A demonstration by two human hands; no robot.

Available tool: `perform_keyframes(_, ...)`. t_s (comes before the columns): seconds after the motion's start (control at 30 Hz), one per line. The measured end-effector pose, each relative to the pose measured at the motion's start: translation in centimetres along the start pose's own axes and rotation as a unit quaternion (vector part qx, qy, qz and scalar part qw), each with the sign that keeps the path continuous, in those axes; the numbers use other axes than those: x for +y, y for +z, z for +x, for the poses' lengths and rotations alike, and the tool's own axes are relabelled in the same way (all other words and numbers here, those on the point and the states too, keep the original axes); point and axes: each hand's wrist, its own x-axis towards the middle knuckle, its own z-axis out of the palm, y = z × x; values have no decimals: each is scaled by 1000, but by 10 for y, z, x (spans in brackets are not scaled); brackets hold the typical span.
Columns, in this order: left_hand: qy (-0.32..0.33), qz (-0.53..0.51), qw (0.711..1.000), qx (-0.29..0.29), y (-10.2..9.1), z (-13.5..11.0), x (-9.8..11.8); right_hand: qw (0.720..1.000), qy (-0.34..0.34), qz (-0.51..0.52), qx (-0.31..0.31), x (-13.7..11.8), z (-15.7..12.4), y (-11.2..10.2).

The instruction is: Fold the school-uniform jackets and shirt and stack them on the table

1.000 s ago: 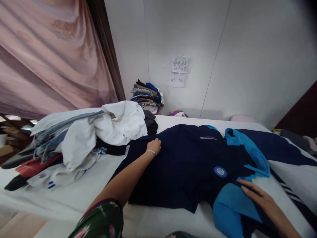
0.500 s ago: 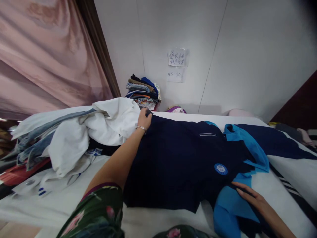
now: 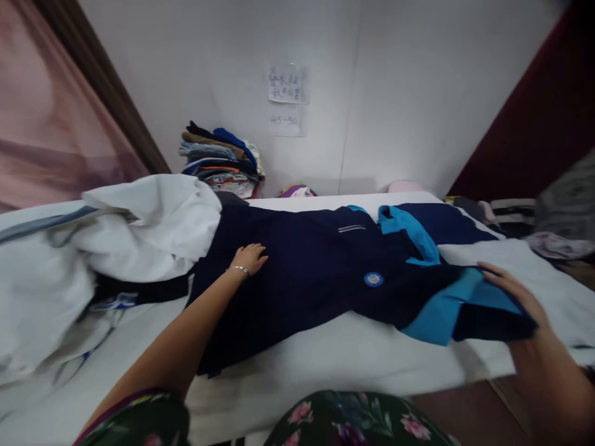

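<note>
A navy long-sleeved shirt (image 3: 297, 266) with a bright blue collar, round blue badge and pale chest stripes lies spread face up across the table. My left hand (image 3: 250, 259) rests palm down on its lower body, fingers stretched out over the cloth. At the other end, my right hand (image 3: 525, 297) grips the sleeve (image 3: 446, 310), which is navy with a blue panel, and holds its end out to the right. The thumb side of that hand is partly hidden by the fabric and slightly blurred.
Bulky white garments (image 3: 153, 223) are heaped on the left. A folded clothes stack (image 3: 220, 161) stands against the back wall, below paper notes (image 3: 287, 102). More clothing (image 3: 515, 210) lies at the right. The white table's (image 3: 344, 365) front edge is close to my body.
My left hand has moved from the shirt's far hem corner onto its body and let go. My right hand has drawn the sleeve outward to the right. The view has shifted right.
</note>
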Motion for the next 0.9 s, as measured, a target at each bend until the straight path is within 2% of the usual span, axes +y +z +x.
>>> perform_keyframes(0.03,29,-12,1000,-3,-2,-8,14,997,53,54,-17,-7,-3,4)
perform_keyframes(0.1,116,-64,991,-17,-7,-35,46,982,110,128,-84,-24,-8,19)
perform_keyframes(0.17,195,-132,971,-49,-12,-71,78,972,103,165,-133,-43,-9,39)
perform_keyframes(0.23,244,-170,951,-85,-14,-108,107,966,69,191,-161,-65,-6,61)
perform_keyframes(0.3,262,-182,942,-106,-11,-136,129,958,21,222,-179,-91,1,87)
perform_keyframes(0.37,253,-170,946,-108,-3,-151,143,945,-39,274,-175,-116,9,116)
perform_keyframes(0.47,210,-127,967,-74,16,-159,148,900,-85,326,-276,-136,15,153)
perform_keyframes(0.53,187,-100,976,-46,28,-165,144,899,-100,298,-305,-128,18,165)
perform_keyframes(0.6,178,-82,980,-29,38,-175,135,922,-107,250,-276,-100,22,163)
perform_keyframes(0.73,192,-63,979,1,56,-203,112,970,-116,147,-157,-18,29,127)
perform_keyframes(0.8,192,-52,980,25,63,-210,101,982,-130,80,-108,15,24,108)
perform_keyframes(0.83,188,-46,980,35,66,-212,97,983,-141,51,-108,27,19,101)
perform_keyframes(0.9,177,-35,982,52,68,-210,91,974,-174,6,-146,37,6,96)
